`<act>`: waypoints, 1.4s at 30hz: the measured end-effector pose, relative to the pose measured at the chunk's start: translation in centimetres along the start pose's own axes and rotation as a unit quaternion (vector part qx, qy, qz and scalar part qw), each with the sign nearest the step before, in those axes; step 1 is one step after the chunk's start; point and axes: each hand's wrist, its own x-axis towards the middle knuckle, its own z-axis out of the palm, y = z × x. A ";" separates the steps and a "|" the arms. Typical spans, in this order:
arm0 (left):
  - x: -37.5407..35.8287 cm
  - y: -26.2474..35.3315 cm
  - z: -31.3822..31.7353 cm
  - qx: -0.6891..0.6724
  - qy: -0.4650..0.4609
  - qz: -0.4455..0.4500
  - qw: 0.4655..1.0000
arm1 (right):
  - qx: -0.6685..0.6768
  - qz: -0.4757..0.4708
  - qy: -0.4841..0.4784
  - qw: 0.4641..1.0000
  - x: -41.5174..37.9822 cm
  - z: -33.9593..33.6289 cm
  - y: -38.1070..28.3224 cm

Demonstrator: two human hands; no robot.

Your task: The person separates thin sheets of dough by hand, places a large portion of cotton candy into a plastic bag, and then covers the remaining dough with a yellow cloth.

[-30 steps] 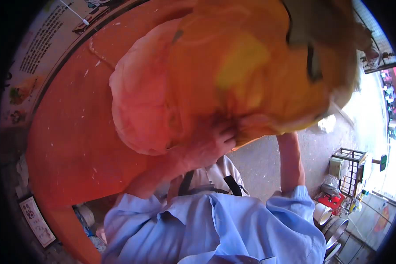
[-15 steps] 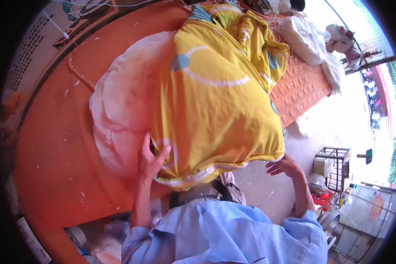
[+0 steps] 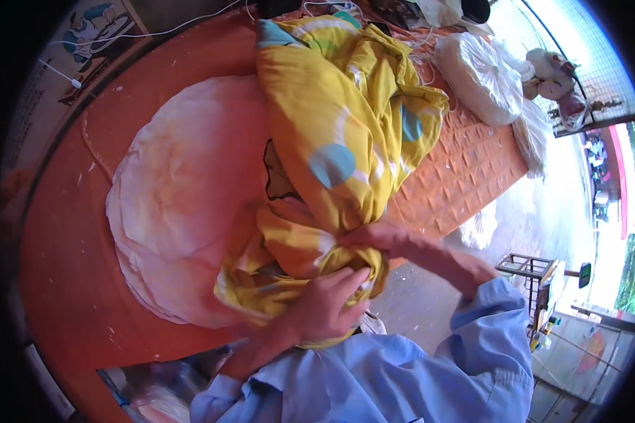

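A yellow cloth cover (image 3: pixel 307 92) with blue dots and white curved lines lies bunched across the table. My right hand (image 3: pixel 374 238) grips a gathered fold of it near the table's front edge. Just below and to the left, my left hand (image 3: pixel 328 299) closes on the bunched lower end, its fingertips partly sunk in the folds. Left of the cloth sits a wide, round, pale stack of thin soft sheets (image 3: pixel 173 190), its right side overlapped by the yellow folds. A dark-edged brown patch (image 3: pixel 279 176) shows in a gap in the cloth.
The orange table (image 3: pixel 63 275) carries all this, and its right part has a bumpy surface (image 3: pixel 458 183). White plastic bags (image 3: pixel 480 81) lie at the back right. A metal rack (image 3: pixel 533 271) stands on the floor at right. White cords (image 3: pixel 183 28) run along the back.
The spread cover has been gathered into a bunch, baring more of the pale stack. My right hand has moved left and my left hand right, both closing on the cloth.
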 end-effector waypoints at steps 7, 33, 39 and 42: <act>-2.9 2.1 -4.9 -0.123 0.319 -0.038 0.939 | -0.632 -0.226 0.438 0.598 -2.2 -28.9 -20.4; -30.4 -7.9 -2.3 -0.155 0.594 -0.412 0.673 | 0.128 -0.011 0.158 0.979 6.4 2.2 7.1; -32.3 -9.7 -2.0 -0.402 0.565 -0.376 0.615 | 0.389 0.096 0.111 0.910 1.4 9.9 12.8; -31.6 -10.1 -1.7 -0.474 0.537 -0.327 0.617 | 0.476 0.014 0.087 0.875 2.6 12.4 14.3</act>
